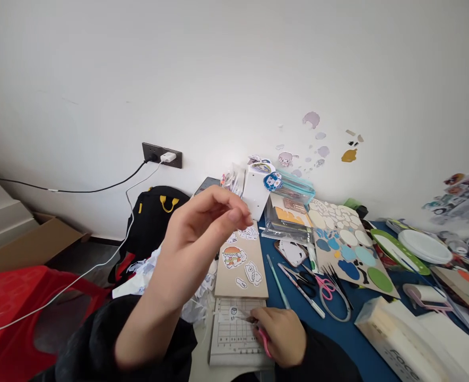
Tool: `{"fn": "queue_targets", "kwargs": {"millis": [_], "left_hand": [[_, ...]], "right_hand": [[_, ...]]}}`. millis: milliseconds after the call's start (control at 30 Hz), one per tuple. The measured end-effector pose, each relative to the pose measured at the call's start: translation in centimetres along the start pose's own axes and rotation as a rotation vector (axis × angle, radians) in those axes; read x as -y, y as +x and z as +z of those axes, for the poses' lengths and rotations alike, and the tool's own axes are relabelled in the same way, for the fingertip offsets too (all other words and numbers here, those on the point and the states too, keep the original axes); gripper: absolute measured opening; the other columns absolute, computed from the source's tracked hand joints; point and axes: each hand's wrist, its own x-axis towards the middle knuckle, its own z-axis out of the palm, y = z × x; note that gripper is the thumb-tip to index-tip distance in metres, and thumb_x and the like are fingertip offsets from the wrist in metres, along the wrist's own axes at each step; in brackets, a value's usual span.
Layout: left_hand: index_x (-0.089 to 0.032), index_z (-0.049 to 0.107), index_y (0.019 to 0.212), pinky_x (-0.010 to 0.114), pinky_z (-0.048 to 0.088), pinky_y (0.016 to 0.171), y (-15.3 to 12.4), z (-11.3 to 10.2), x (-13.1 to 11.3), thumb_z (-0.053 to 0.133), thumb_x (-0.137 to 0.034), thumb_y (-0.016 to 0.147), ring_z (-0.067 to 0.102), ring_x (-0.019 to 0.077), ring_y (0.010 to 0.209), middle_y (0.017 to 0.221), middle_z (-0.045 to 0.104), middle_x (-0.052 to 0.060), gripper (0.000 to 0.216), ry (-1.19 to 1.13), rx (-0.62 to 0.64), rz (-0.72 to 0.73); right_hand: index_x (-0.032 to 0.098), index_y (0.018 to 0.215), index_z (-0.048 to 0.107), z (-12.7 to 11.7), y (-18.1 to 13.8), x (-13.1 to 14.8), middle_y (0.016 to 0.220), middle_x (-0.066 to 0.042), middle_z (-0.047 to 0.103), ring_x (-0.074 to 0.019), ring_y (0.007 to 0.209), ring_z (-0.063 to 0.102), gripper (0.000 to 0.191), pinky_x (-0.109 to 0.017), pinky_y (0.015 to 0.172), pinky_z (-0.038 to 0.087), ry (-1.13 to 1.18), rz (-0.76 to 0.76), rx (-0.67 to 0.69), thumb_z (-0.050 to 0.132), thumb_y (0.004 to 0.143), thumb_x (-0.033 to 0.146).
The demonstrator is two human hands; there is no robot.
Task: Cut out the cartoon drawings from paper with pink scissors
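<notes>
My left hand (189, 252) is raised in front of the desk, thumb and fingertips pressed together. Whatever they may pinch is too small to make out. Lower down, my right hand (285, 335) grips pink-handled scissors (265, 342), whose blades point left. Close to the blade tips lies a small paper piece with a black drawing (233, 312), over a pad printed with a grid (234, 339). Behind the pad is a tan board (226, 289) bearing cut-out stickers, among them a burger sticker (233, 258); my left hand hides part of this board.
To the right lie a teal pen (277, 281), a white pen (302, 292), another pair of pink scissors (327, 286) and a tissue pack (389, 339). Paper scraps (149, 273) pile up at left, by a black backpack (150, 212). A white cable (129, 207) hangs from the wall socket.
</notes>
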Motion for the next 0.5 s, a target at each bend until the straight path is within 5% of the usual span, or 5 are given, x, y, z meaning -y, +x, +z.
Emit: {"fn": "queue_targets", "kwargs": {"millis": [300, 500], "left_hand": [[-0.02, 0.064, 0.084, 0.016, 0.046, 0.071, -0.2, -0.3, -0.7, 0.052, -0.013, 0.093, 0.057, 0.0078, 0.075, 0.078, 0.061, -0.004, 0.016, 0.049, -0.001, -0.001], [-0.022, 0.063, 0.084, 0.021, 0.043, 0.072, 0.6, -0.9, 0.2, 0.054, -0.021, 0.093, 0.057, 0.011, 0.077, 0.079, 0.063, -0.005, 0.013, 0.249, 0.046, -0.108]], "right_hand": [[0.014, 0.093, 0.064, 2.6, 0.4, 0.9, 0.082, 0.0, 0.066, -0.0124, 0.062, 0.063, 0.014, -0.026, 0.056, 0.055, -0.003, -0.082, -0.354, 0.058, 0.099, 0.025], [0.015, 0.093, 0.063, -5.7, 3.0, 0.4, 0.079, 0.0, 0.068, -0.0122, 0.059, 0.065, 0.016, -0.025, 0.055, 0.056, 0.221, 0.014, -0.697, 0.055, 0.1, 0.027]]}}
